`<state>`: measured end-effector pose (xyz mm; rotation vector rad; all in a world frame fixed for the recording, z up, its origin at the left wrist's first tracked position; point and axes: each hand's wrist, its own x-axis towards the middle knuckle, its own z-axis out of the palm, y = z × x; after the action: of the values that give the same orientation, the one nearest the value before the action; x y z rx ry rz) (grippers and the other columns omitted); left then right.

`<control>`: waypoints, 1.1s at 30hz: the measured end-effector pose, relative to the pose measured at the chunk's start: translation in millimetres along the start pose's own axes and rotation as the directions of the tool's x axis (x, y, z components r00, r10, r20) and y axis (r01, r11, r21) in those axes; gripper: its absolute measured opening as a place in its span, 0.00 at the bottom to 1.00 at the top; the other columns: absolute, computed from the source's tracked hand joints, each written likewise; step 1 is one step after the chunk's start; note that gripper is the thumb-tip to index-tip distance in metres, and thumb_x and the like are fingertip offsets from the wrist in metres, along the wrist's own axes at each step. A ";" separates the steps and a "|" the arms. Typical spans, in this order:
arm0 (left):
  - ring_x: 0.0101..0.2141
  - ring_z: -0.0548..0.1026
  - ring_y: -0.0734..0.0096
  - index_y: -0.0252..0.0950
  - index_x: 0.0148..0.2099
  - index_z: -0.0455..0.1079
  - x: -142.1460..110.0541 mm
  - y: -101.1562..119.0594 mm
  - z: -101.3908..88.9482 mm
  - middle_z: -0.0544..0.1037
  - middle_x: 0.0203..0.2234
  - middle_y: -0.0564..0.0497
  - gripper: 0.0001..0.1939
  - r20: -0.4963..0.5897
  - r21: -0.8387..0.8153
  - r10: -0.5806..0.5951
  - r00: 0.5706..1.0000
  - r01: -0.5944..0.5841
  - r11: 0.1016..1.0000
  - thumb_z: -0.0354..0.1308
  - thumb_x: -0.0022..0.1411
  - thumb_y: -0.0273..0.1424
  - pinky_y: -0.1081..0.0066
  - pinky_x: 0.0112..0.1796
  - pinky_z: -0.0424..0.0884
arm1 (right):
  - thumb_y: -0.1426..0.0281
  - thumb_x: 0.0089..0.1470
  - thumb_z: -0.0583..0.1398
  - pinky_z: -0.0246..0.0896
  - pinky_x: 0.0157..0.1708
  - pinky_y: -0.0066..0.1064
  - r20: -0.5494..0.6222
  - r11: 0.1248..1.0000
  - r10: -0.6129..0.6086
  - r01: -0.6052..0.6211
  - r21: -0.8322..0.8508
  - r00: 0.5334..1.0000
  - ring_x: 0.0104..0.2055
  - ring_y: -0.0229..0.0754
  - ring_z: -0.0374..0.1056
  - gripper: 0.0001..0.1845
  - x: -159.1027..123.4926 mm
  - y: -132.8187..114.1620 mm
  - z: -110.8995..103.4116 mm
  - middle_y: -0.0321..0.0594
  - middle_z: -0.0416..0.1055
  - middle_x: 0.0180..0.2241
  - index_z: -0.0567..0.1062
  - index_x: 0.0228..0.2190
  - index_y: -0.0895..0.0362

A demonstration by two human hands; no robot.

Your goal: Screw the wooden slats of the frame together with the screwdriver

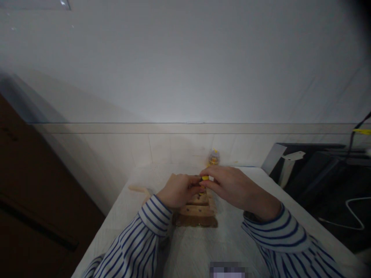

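Observation:
My right hand comes in from the right with thumb and fingers closed on a small yellow piece. Its exact kind is too small to tell. Close against it, my left hand has thumb and forefinger pinched together. What those fingers hold, if anything, is mostly hidden, and a bit of yellow shows just below them. Under both hands lies a stepped wooden piece with small dark holes or dots and a darker brown front edge. The hands cover its far part.
A small clear container with yellow contents stands at the table's back, near the wall. Left of my hands lies a curved beige strip. Dark flat panels lean right of the white-covered table. A brown cabinet is left.

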<state>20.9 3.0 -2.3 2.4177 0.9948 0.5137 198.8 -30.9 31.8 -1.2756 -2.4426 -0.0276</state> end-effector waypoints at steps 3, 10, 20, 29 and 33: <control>0.32 0.72 0.68 0.36 0.43 0.72 0.1 -0.6 0.3 0.77 0.30 0.51 0.14 0.021 -0.024 0.018 1.000 -0.017 1.000 0.49 0.61 0.36 0.74 0.33 0.63 | 0.66 0.56 0.54 0.58 0.34 0.32 -0.003 1.000 -0.003 0.003 0.001 1.000 0.36 0.41 0.67 0.10 -0.1 0.0 0.2 0.40 0.72 0.33 0.71 0.37 0.56; 0.32 0.72 0.68 0.37 0.43 0.72 -0.6 0.3 -1.0 0.77 0.31 0.51 0.14 0.003 -0.002 0.016 1.000 -0.016 1.000 0.50 0.60 0.37 0.73 0.34 0.63 | 0.66 0.56 0.53 0.58 0.33 0.32 -0.004 1.000 -0.006 0.006 0.013 1.000 0.36 0.42 0.67 0.10 -0.8 -0.4 -0.3 0.39 0.72 0.34 0.71 0.37 0.56; 0.29 0.71 0.69 0.38 0.41 0.73 0.9 4.0 -0.5 0.76 0.26 0.52 0.14 -0.014 0.038 -0.023 1.000 0.024 0.999 0.52 0.58 0.39 0.74 0.31 0.63 | 0.64 0.55 0.54 0.56 0.30 0.30 -0.004 1.000 0.007 -0.007 -0.003 1.000 0.31 0.39 0.66 0.11 -0.6 -0.4 0.2 0.39 0.71 0.32 0.71 0.37 0.56; 0.27 0.71 0.70 0.38 0.39 0.73 1.7 1.4 0.9 0.76 0.25 0.52 0.15 -0.053 0.075 -0.015 0.998 0.019 0.997 0.51 0.59 0.41 0.75 0.29 0.61 | 0.65 0.56 0.54 0.58 0.30 0.31 -0.004 0.999 0.013 -0.013 -0.036 1.000 0.32 0.39 0.66 0.12 -0.9 -5.3 -2.1 0.39 0.71 0.34 0.70 0.40 0.56; 0.26 0.70 0.71 0.37 0.38 0.73 0.9 -0.7 -0.8 0.74 0.23 0.52 0.16 -0.053 0.078 0.011 0.999 -0.007 0.997 0.50 0.59 0.41 0.76 0.28 0.60 | 0.66 0.55 0.54 0.60 0.35 0.33 -0.003 1.000 -0.010 0.009 -0.030 1.000 0.37 0.41 0.67 0.14 -2.2 -8.1 -5.2 0.39 0.71 0.38 0.68 0.43 0.56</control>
<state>20.7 4.4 -1.9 2.4901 1.0445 0.5551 195.2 -38.4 37.1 -1.2757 -2.4547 -0.0689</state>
